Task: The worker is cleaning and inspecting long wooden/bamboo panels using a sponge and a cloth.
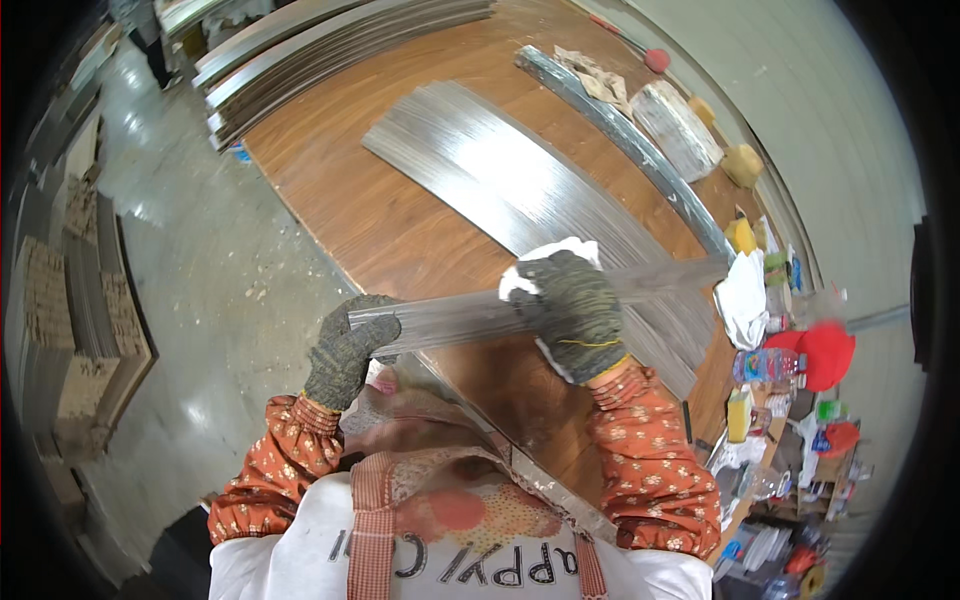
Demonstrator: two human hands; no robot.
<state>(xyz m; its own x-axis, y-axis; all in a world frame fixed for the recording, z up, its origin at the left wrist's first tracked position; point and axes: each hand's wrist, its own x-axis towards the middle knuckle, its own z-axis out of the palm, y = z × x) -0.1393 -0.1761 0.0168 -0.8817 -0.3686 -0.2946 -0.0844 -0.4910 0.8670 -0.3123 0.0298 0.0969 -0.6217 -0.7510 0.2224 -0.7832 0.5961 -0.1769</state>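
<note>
The step in hand looks like wiping down one long, thin, grey wood-grained strip (450,322) with a folded white cloth (585,249). The strip is held up crosswise, its right part passing over the near part of the wide fan of glossy grey strips (480,150) that lies on the brown wood-look surface (330,200). Judging by this pose, the next move calls for a firm hold at the strip's end and even pressure as the cloth slides along its length, with care not to drag the pieces beneath.

The left hand (350,345), in a dark grey knitted glove, is left of the fan and closed on the strip's near end, thumb laid across the top. The right hand (575,305), gloved alike, is at the fan's near left edge, curled over the strip with the cloth bunched under it; how far its fingers wrap below is hidden.

A long silvery metal bar (630,140) runs along the fan's right side. Whether the strip's far end touches it, I cannot tell. Beyond the fan, to its left, are thick stacks of similar grey strips (300,70).
</note>
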